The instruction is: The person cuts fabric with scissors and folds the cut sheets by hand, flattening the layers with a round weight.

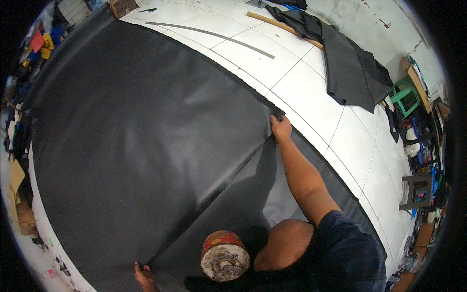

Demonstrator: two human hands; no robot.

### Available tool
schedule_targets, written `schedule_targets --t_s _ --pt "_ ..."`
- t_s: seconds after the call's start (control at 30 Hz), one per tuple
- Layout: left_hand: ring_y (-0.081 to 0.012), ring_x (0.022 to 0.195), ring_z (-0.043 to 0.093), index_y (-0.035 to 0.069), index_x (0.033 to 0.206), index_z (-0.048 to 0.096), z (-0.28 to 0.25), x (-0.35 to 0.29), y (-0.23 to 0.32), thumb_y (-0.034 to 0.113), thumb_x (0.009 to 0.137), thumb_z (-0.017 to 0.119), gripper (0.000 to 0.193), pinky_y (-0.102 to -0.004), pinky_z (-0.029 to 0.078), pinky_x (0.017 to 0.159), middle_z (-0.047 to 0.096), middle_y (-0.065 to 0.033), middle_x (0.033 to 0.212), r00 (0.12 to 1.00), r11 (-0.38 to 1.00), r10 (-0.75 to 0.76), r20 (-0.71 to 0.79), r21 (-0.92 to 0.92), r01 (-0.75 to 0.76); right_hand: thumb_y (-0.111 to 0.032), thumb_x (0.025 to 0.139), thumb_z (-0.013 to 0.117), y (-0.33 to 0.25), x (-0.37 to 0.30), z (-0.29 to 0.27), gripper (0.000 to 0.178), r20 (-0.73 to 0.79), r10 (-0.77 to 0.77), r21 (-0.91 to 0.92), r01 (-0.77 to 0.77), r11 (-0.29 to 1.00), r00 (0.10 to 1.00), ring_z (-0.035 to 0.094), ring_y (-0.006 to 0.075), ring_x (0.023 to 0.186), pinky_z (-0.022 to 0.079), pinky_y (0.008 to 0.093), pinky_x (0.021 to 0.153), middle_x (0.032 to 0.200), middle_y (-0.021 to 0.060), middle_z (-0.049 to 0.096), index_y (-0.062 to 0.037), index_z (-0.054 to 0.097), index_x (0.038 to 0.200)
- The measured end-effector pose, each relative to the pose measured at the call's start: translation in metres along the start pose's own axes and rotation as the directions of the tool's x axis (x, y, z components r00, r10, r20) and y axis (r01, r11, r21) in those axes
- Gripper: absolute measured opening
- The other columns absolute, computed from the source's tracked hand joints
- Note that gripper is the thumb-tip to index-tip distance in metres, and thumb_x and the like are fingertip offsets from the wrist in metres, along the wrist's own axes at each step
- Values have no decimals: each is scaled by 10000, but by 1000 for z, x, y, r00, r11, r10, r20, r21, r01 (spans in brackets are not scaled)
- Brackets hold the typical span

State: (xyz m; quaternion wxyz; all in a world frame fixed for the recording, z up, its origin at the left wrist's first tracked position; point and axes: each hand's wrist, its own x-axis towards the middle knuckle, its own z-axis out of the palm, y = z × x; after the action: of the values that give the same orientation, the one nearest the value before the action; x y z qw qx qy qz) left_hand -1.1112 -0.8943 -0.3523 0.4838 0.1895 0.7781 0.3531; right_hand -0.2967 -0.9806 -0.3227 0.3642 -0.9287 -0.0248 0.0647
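A wide sheet of black, leather-like material [126, 107] spreads over most of the floor. Its near edge is lifted in a diagonal line, lying over another stretch of the same black material [248, 185]. At the upper right end of that edge, my right hand [281, 128] pinches the sheet's corner. Down at the lower left, my left hand [144, 276] is closed on the edge's other end, thumb on top. Between my arms, near my knee, a round red can-like object [225, 258] with a worn, whitish top rests on the black material.
White floor tiles [306, 92] border the sheet on the right. A crumpled black piece [348, 63] lies there beside a brown tube [282, 25], with a thin grey strip [214, 36] further left. Stools, one green [406, 97], one dark [417, 192], and clutter line the right side.
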Motion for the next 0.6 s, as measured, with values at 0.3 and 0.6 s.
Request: schedule_targets --t_s 0.3,0.6 --pt "-154 697 487 -12 1110 532 22 -33 6 419 897 672 501 -272 430 583 555 -83 968 1000 1000 14 -20 -10 -14 -431 813 741 29 38 14 455 -128 75 -22 -78 997 989 648 312 848 496 400 804 865 174 671 -8 618 926" --pt "-173 874 491 39 1320 485 -15 13 -7 411 932 569 544 -300 426 685 528 -53 1162 986 985 166 -9 -45 -167 -437 801 756 40 51 9 457 -163 22 10 -21 1000 986 659 284 851 502 382 799 867 147 679 -36 623 976"
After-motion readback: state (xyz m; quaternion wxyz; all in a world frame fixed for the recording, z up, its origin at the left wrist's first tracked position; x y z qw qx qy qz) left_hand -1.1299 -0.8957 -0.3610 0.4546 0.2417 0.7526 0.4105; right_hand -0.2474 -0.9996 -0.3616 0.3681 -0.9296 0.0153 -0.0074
